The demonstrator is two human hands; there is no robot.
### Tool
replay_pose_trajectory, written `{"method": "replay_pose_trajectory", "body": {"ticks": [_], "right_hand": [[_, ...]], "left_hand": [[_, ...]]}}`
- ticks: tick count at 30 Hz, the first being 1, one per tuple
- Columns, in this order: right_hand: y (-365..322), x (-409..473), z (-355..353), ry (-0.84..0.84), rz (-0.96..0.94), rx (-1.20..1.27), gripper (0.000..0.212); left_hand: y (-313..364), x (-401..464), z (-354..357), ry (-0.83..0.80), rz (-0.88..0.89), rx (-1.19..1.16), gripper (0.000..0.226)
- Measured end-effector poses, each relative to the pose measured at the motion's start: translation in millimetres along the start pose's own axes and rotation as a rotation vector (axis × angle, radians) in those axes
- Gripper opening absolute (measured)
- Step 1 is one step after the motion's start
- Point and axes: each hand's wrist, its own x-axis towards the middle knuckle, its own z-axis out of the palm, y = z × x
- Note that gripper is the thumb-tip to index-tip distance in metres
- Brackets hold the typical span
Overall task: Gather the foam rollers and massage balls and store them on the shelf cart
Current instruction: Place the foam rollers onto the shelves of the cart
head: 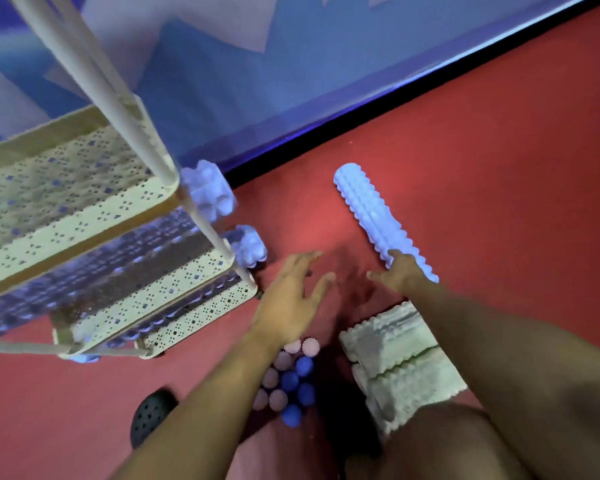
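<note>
right hand point(400, 271) on foam roller point(374, 213), left hand point(291, 299) spread open

Open red floor point(499, 174) lies right of the foam roller point(378, 216). Leftward, the shelf cart point(118, 216) blocks passage (two roller ends point(208, 194) jut past its corner); folded towels point(399, 358) and massage balls point(291, 379) crowd the near floor.
</note>
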Motion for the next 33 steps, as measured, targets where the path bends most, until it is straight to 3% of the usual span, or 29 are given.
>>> {"method": "replay_pose_trajectory", "body": {"ticks": [3,7,12,17,22,27,29,31,33], "right_hand": [[47.1,51.6,2.1,-0.001,0.101,-0.109,0.119],[62.6,82.9,-1.5,0.006,0.111,-0.135,0.105],[89.5,134.8,32.2,-0.053,0.251,-0.157,0.137],[90.1,123.7,33.3,0.079,0.291,-0.239,0.122],[75.2,124.1,43.0,0.093,0.320,-0.343,0.118],[53.1,116.2,73.7,-0.108,0.235,0.036,0.108],[39.0,102.8,83.5,-0.152,0.237,0.196,0.084],[12.2,79.9,85.1,-0.326,0.218,0.553,0.067],[-18.6,51.0,78.3,-0.559,0.178,0.910,0.066]], "left_hand": [[-7.0,25.7,13.4,-0.048,0.001,0.042,0.048],[-28.8,53.4,25.3,-0.035,-0.038,0.036,0.046],[-57.2,68.5,32.8,-0.004,-0.134,-0.008,0.046],[-81.5,72.6,32.3,0.029,-0.204,-0.066,0.052],[-91.5,64.5,23.2,0.022,-0.221,-0.064,0.046],[-82.3,49.7,8.7,0.034,-0.252,-0.056,0.043],[-74.6,43.7,-1.6,0.046,-0.269,-0.063,0.042],[-70.7,38.6,-10.6,0.072,-0.272,-0.074,0.044],[-61.7,30.4,-19.5,0.094,-0.274,-0.117,0.049]]}}
